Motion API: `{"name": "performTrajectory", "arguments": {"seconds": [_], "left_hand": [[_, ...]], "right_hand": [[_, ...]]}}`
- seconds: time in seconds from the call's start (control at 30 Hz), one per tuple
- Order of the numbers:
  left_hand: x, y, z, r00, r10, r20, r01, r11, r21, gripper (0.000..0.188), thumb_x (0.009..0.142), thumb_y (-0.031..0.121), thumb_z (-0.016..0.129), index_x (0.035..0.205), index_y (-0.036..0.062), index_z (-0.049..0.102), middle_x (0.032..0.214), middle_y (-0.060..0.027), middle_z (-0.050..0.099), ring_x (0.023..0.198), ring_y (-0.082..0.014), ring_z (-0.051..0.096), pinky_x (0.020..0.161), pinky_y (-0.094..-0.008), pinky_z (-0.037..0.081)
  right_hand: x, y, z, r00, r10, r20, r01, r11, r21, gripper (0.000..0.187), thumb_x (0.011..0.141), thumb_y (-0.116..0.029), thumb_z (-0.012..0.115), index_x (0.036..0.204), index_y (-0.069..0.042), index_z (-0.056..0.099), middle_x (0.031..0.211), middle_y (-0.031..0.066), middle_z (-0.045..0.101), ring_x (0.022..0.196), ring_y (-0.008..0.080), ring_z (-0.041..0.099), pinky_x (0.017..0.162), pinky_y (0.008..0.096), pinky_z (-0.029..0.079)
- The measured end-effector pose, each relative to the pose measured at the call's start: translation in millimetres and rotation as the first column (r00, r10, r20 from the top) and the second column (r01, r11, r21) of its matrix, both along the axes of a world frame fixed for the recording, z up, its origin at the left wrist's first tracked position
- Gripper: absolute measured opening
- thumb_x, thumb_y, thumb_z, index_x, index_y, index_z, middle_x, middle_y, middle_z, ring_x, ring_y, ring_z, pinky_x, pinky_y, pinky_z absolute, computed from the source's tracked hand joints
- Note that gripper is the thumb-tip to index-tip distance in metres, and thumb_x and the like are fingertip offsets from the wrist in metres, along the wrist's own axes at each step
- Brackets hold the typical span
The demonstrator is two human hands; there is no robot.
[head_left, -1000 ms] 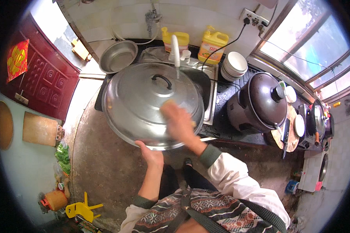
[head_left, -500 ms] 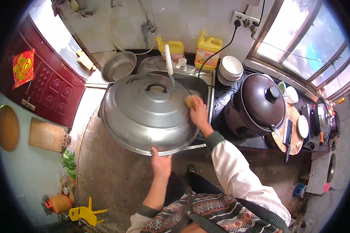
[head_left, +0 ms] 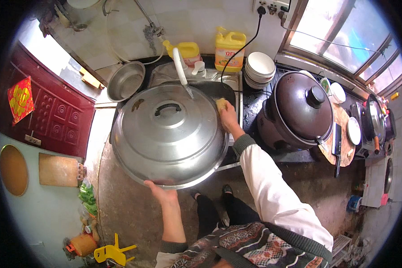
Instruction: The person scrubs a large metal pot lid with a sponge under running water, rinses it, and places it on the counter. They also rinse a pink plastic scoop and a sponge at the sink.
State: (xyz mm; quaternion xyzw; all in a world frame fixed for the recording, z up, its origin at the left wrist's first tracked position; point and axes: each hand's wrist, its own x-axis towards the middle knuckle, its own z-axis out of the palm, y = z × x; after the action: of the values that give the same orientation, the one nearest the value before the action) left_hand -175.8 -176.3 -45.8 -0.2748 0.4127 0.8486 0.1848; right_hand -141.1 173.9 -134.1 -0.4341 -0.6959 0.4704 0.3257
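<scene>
A large domed metal pot lid (head_left: 165, 154) with a black handle lies over the sink, its near edge jutting out toward me. My left hand (head_left: 164, 196) supports that near rim from below; the thumb presses at the edge and the other fingers are hidden underneath. In my right hand (head_left: 229, 119) is a yellowish sponge (head_left: 221, 104), held against the lid's far right rim. From the white faucet spout (head_left: 180, 67), water falls onto the upper right of the lid.
A metal basin (head_left: 126, 81) sits left of the sink. Yellow detergent jugs (head_left: 230, 49) line the wall. To the right are stacked bowls (head_left: 260, 67), a big dark lidded pot (head_left: 301, 107) and a cleaver (head_left: 337, 145) on a round board (head_left: 344, 118). A yellow stool (head_left: 111, 253) stands low at left.
The lid has turned, bringing a dark mark into view at its upper left. My right hand has slowed at the rim with the sponge. My left hand has shifted left along the edge.
</scene>
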Motion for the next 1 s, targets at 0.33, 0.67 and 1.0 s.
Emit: {"name": "performTrajectory", "arguments": {"seconds": [0.33,0.67,1.0], "left_hand": [[8,11,-16,0.995,-0.05,-0.087,0.055,0.997,0.062,0.075,0.096,0.065,0.029,0.15,0.0124,0.024,0.153,-0.007,0.026,0.138,-0.0286,0.03,0.115,-0.0471,0.027],[10,4,-21,0.991,-0.127,-0.047,0.132,0.983,0.124,0.075,0.094,0.064,0.035,0.146,0.0112,0.03,0.148,-0.007,0.034,0.135,-0.0267,0.035,0.113,-0.0482,0.029],[4,-9,7,0.945,-0.177,-0.274,0.249,0.934,0.255,0.072,0.098,0.06,0.034,0.146,0.0067,0.03,0.146,-0.0092,0.039,0.133,-0.0265,0.04,0.111,-0.0443,0.032]], "right_hand": [[82,-239,28,1.0,0.002,-0.008,0.001,0.946,0.323,0.061,0.086,-0.009,0.051,0.139,0.009,0.027,0.139,0.0311,0.03,0.126,0.0461,0.034,0.111,0.051,0.025],[9,-48,36,0.995,-0.007,0.098,-0.025,0.948,0.318,0.03,0.087,-0.018,0.057,0.115,-0.008,0.063,0.116,0.0166,0.061,0.102,0.0388,0.059,0.089,0.0472,0.046],[12,-237,142,0.63,0.747,0.213,-0.605,0.3,0.737,0.044,0.066,-0.003,0.061,0.108,-0.014,0.063,0.114,0.0055,0.061,0.1,0.0282,0.061,0.077,0.0433,0.047]]}}
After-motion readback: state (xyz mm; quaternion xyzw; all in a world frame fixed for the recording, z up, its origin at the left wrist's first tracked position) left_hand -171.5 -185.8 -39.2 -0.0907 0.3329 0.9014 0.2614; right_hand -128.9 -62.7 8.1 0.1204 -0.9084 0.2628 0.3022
